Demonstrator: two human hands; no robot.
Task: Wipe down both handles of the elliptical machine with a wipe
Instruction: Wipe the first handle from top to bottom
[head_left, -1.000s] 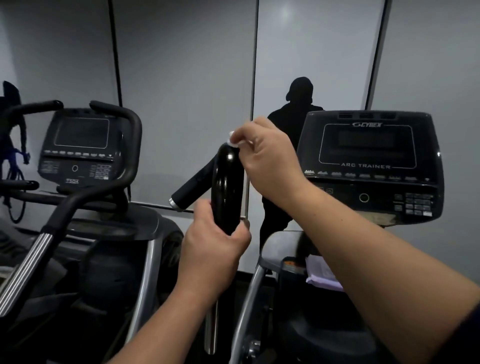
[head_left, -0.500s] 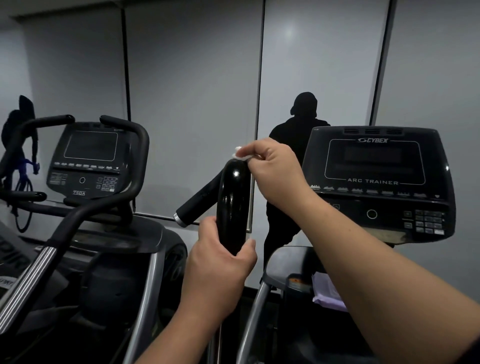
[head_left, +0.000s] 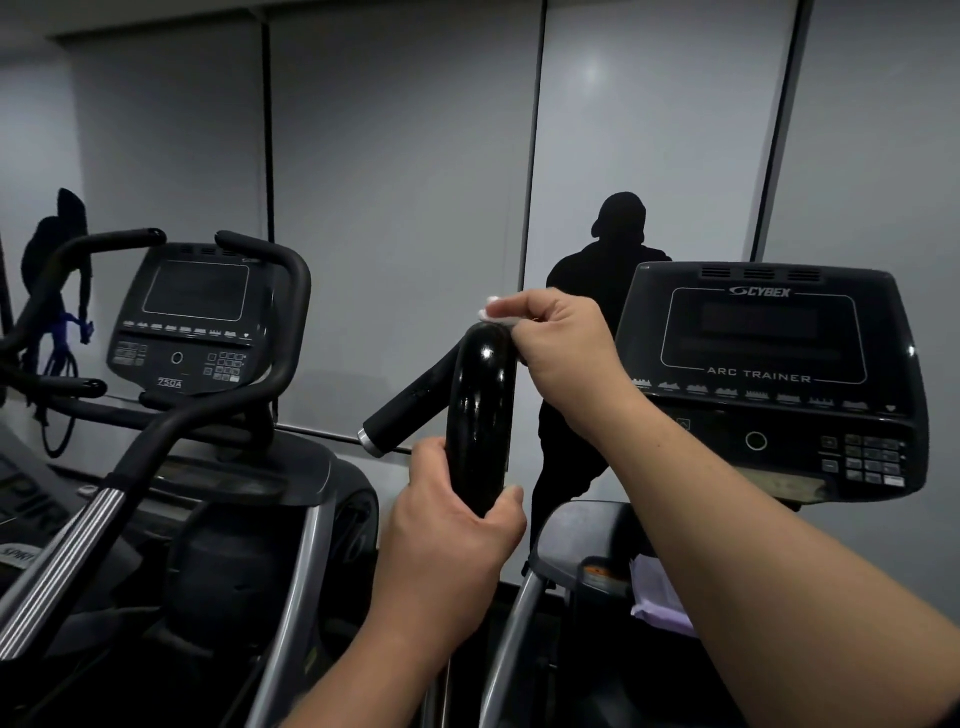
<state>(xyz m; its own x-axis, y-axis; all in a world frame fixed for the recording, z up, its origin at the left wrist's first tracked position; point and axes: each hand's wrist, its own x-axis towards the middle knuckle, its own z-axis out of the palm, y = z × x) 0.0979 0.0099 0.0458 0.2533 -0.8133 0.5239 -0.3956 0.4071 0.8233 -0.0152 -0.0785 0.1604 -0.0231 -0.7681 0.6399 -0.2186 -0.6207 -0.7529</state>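
A glossy black upright handle (head_left: 480, 410) of the elliptical machine stands in the middle of the head view. My left hand (head_left: 457, 535) grips its lower part from the left. My right hand (head_left: 558, 343) presses a small white wipe (head_left: 496, 314) onto the handle's top end, with most of the wipe hidden under the fingers. A second, matte black handle bar (head_left: 405, 410) with a silver end cap slants down to the left behind the upright one. The machine's console (head_left: 769, 379), marked Cybex Arc Trainer, is at the right.
Another trainer with a console (head_left: 192, 317) and curved black handlebars (head_left: 260, 374) stands at the left, its ribbed silver arm (head_left: 67, 561) near the lower left. A folded pale cloth or paper (head_left: 657, 592) lies on my machine's shroud. Grey wall panels behind show dark reflections.
The view has tilted upward, so everything sits lower in the frame. Both hands keep their hold; the right hand with the wipe stays at the handle's top.
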